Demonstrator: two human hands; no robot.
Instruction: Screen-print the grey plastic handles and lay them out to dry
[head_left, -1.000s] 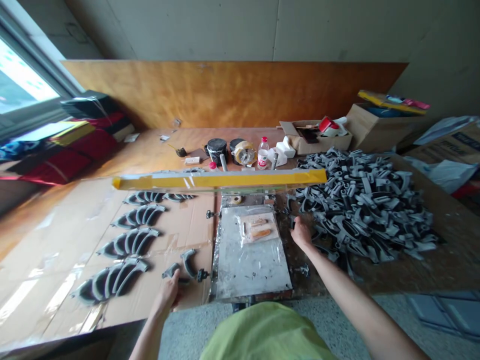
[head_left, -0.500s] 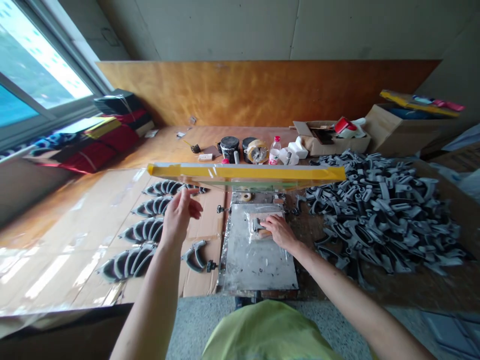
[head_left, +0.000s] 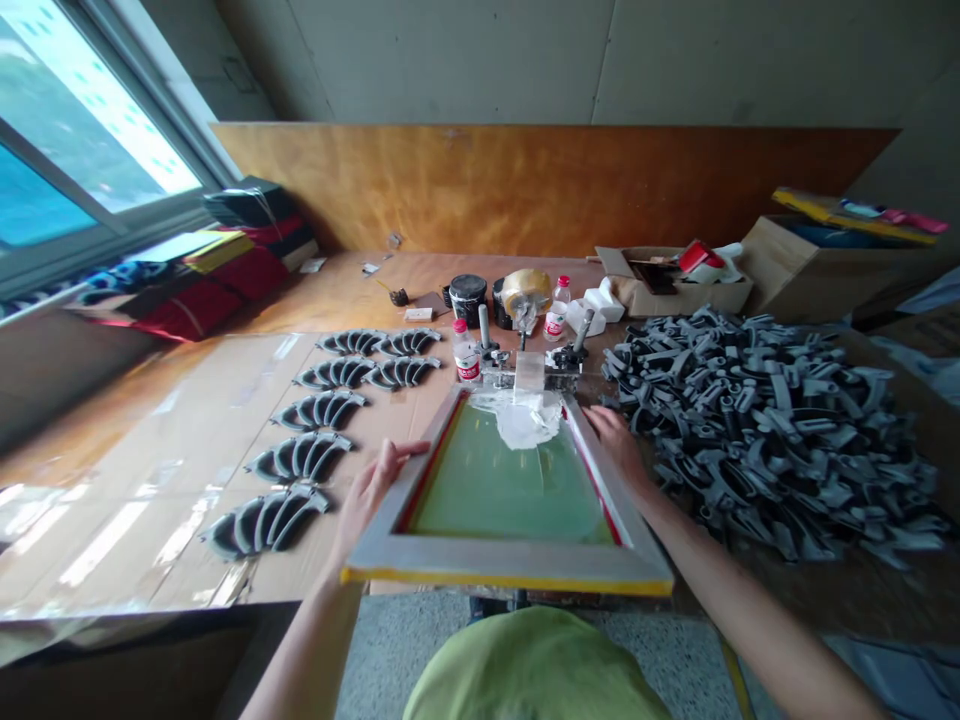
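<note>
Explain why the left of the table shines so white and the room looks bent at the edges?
Head view: daylight from the overexposed window glares off the glossy taped brown cardboard sheet; the wide lens slants the walls and window frame outward; the far right of the grey plastic parts pile smears softly, while the wooden-framed green mesh screen is sharp.

I see a wooden tabletop (head_left: pixel 352 290), cardboard sheet (head_left: pixel 150 480) over its left half with rows of grey curved parts (head_left: pixel 307 456), screen frame (head_left: pixel 510 565) mid near edge, heap of grey parts (head_left: pixel 757 420) right, tins (head_left: pixel 467 295), tape roll (head_left: pixel 525 290), bottles (head_left: pixel 466 358) toward the back edge.
</note>
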